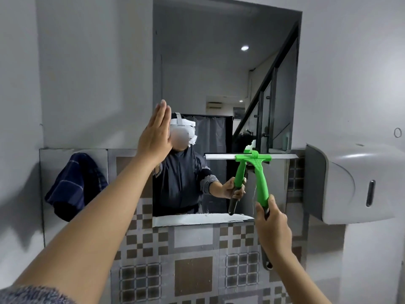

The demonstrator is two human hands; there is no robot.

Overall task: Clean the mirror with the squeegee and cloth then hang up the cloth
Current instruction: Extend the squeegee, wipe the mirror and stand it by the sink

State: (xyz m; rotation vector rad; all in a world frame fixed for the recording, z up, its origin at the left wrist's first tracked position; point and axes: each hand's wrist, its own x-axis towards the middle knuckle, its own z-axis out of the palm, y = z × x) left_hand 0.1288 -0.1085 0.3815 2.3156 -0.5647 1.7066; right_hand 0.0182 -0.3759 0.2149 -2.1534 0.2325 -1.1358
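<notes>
The mirror (219, 69) is set in the grey wall ahead. My right hand (272, 227) grips the lower handle of a green squeegee (260, 178). Its white blade lies level against the glass in the lower right part of the mirror. My left hand (155, 137) is flat with fingers together, raised at the mirror's left edge and holding nothing. A dark blue checked cloth (74, 185) hangs on the wall to the left of the mirror. A person's reflection holding the squeegee shows in the glass.
A grey paper dispenser (350, 183) juts from the wall right of the mirror, close to the blade's end. Patterned brown and grey tiles (192, 260) cover the wall below. A white strip (197, 219) runs along the mirror's bottom edge.
</notes>
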